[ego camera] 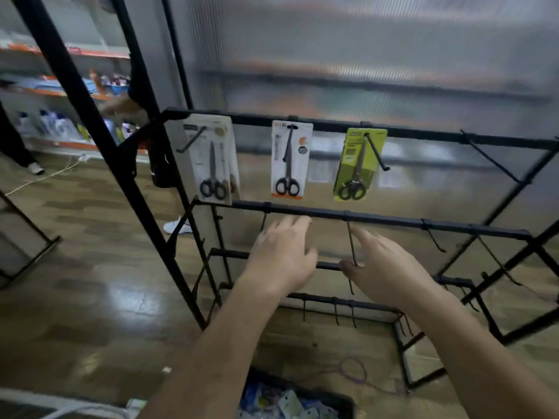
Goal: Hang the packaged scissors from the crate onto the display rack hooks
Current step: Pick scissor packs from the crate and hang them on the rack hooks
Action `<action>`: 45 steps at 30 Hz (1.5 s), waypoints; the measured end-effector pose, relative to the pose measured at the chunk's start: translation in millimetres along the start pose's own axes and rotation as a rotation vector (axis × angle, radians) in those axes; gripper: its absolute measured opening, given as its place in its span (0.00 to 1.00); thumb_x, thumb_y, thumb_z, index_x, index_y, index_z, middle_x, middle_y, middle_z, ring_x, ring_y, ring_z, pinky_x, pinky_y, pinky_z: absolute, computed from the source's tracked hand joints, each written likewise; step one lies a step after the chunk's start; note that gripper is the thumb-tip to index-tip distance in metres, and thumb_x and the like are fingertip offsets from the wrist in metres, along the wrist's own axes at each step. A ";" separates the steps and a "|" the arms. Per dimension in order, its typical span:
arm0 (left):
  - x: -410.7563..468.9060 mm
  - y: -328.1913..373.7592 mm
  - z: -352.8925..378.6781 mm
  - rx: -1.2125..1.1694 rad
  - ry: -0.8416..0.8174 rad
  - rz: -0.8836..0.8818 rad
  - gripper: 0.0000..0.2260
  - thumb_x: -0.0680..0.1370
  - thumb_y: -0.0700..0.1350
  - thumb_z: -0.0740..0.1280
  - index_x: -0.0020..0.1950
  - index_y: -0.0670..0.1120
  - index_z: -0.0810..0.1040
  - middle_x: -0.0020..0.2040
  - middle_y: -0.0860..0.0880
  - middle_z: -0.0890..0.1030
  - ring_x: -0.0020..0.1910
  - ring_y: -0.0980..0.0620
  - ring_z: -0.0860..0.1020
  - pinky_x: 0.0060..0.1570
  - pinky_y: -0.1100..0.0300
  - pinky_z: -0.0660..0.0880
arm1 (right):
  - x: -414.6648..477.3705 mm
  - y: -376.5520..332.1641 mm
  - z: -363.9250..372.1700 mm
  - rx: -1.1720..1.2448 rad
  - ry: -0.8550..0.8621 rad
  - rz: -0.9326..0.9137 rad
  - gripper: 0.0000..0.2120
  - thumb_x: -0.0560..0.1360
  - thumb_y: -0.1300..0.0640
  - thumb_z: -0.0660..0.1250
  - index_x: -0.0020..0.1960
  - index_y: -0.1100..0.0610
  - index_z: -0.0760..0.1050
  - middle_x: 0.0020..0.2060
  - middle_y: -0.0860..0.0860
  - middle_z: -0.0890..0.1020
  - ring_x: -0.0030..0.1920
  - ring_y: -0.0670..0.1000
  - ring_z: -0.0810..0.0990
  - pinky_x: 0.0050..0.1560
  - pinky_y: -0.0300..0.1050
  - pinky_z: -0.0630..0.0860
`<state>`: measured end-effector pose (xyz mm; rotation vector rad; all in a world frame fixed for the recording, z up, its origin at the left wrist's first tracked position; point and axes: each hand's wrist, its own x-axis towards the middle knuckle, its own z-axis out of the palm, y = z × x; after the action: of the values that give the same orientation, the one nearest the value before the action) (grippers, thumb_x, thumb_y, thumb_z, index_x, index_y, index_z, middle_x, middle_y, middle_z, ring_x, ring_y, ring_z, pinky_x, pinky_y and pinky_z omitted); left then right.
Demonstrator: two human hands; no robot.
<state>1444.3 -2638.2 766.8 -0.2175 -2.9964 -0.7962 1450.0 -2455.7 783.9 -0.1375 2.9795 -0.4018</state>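
Wood floor point(75, 267), black display rack point(378, 220) ahead with three packaged scissors point(289, 160) hung up top, and my left hand point(281, 255) and right hand point(390, 267) hover, fingers loose, gripping nothing.

Glossy wood-plank floor point(90, 282), translucent ribbed wall panel point(363, 40), orange-edged stocked shelves point(60, 92) far left

We see a black rack point(378, 219) standing on the wooden floor point(90, 297). From hooks point(490, 158) along its top bar hang a white pack point(211, 160) near the left end, an orange-trimmed pack point(290, 160) just right of it, and a green pack point(358, 164) about mid-bar. The lower bars carry more hooks. On the floor before the rack sit a dark crate point(341, 400) and a purple cord loop point(354, 373).
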 end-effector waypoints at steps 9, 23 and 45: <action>-54.7 -52.0 -11.3 0.138 -0.021 0.037 0.22 0.82 0.48 0.64 0.76 0.51 0.65 0.73 0.51 0.71 0.74 0.48 0.66 0.77 0.49 0.59 | -44.9 -21.8 22.7 -0.024 -0.016 0.183 0.32 0.81 0.44 0.65 0.80 0.50 0.58 0.77 0.50 0.66 0.75 0.53 0.66 0.71 0.48 0.67; -108.0 7.0 12.9 0.173 -0.058 0.075 0.29 0.82 0.51 0.67 0.81 0.54 0.61 0.78 0.54 0.67 0.78 0.53 0.62 0.79 0.51 0.57 | -113.5 33.0 39.0 0.039 0.033 0.114 0.38 0.81 0.43 0.64 0.83 0.53 0.50 0.83 0.49 0.54 0.82 0.49 0.50 0.79 0.44 0.52; -163.8 -38.0 31.2 0.184 -0.182 0.090 0.24 0.82 0.52 0.63 0.78 0.51 0.65 0.73 0.50 0.72 0.72 0.48 0.69 0.73 0.49 0.67 | -189.4 4.6 100.8 0.089 -0.069 0.236 0.37 0.80 0.44 0.66 0.82 0.54 0.54 0.81 0.50 0.60 0.81 0.51 0.57 0.77 0.48 0.58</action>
<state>1601.1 -2676.1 709.8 -0.4368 -3.1766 -0.5153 1650.9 -2456.9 708.7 0.2030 2.8587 -0.4877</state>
